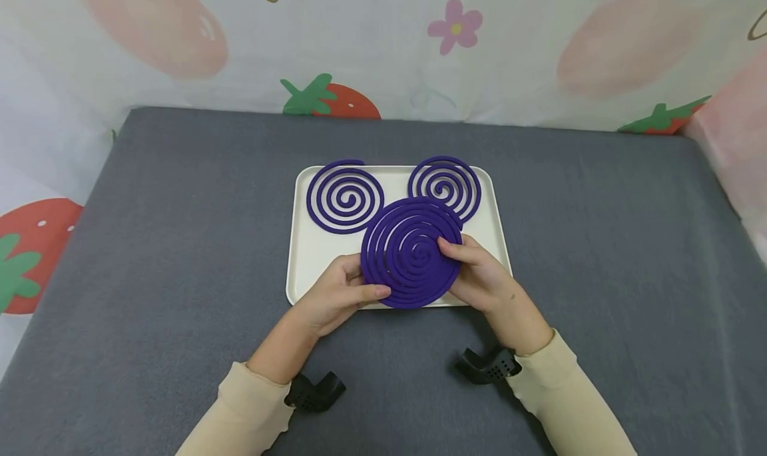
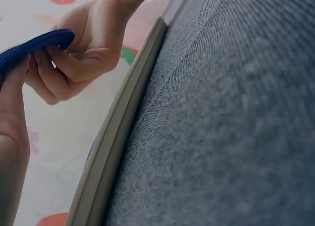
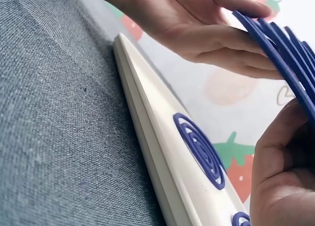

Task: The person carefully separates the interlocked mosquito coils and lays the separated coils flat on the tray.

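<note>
A purple mosquito coil (image 1: 434,273), its rings packed close with narrow slits between them, is held over the front of a white tray (image 1: 323,256). My left hand (image 1: 338,293) grips its lower left edge, thumb on the upper face and fingers underneath. On its right side my right hand (image 1: 485,276) pinches it, the thumb lying near the spiral's centre. In the right wrist view the held coil (image 3: 290,63) is tilted and raised off the tray. Two looser purple coils lie at the tray's back: a left coil (image 1: 349,203) and a right coil (image 1: 442,188), the latter partly covered.
The tray stands on a grey cloth-covered table (image 1: 180,243). Behind it hangs a pale curtain (image 1: 371,36) printed with strawberries and flowers. Black wrist mounts (image 1: 314,393) sit below both sleeves, close to the table.
</note>
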Tool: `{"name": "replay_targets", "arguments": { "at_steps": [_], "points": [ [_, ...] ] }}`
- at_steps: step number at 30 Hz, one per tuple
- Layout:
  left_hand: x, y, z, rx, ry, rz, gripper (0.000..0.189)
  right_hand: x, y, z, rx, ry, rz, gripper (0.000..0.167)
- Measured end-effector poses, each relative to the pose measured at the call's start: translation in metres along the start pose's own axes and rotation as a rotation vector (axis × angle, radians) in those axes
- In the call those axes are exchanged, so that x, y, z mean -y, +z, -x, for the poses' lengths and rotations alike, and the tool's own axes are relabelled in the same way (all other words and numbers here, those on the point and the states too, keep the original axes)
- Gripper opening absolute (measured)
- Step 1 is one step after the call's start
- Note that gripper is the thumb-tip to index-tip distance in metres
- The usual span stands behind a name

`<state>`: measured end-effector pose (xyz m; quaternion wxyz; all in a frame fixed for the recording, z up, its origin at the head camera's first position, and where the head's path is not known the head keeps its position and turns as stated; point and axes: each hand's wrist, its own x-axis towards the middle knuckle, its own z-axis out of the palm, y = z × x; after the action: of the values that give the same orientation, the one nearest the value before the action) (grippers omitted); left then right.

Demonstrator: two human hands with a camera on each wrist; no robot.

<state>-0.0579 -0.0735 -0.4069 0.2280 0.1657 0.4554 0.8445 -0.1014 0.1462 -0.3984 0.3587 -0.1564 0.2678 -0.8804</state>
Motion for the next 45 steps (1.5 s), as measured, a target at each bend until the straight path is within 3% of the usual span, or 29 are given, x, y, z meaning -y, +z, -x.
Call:
{"name": "replay_targets", "arguments": {
  "at_steps": [3, 7, 12, 21, 31, 40, 45],
  "points": [
    [-0.0023, -0.001, 0.0016, 0.073, 0.016, 0.069, 0.033, 0.0012, -0.0006, 0.0003, 0.018, 0.005, -0.003, 0.024],
    [-0.0031, -0.0022, 0.0022, 0.159, 0.044, 0.127, 0.04, 0.0028, -0.0013, 0.0006, 0.016, 0.013, 0.004, 0.026],
    [-0.0001, -0.0048, 0.0015, 0.178, 0.073, 0.144, 0.044, 0.0031, -0.0002, 0.0006, -0.007, 0.013, 0.003, 0.025],
    [0.0032, -0.0072, -0.0005, 0.121, 0.104, 0.121, 0.031, 0.0041, 0.0009, 0.001, -0.133, -0.007, 0.106, 0.023],
    [0.0033, -0.0071, -0.0024, -0.019, 0.089, 0.061, 0.055, 0.0043, 0.0039, 0.0012, -0.302, 0.024, 0.301, 0.019],
    [0.0035, -0.0074, -0.0036, -0.066, 0.138, 0.067, 0.053, 0.0017, 0.0063, -0.0011, -0.379, 0.058, 0.475, 0.018],
    [0.0034, -0.0075, -0.0051, -0.125, 0.131, 0.075, 0.051, 0.0026, 0.0066, -0.0016, -0.416, 0.031, 0.514, 0.014]
  ]
}}
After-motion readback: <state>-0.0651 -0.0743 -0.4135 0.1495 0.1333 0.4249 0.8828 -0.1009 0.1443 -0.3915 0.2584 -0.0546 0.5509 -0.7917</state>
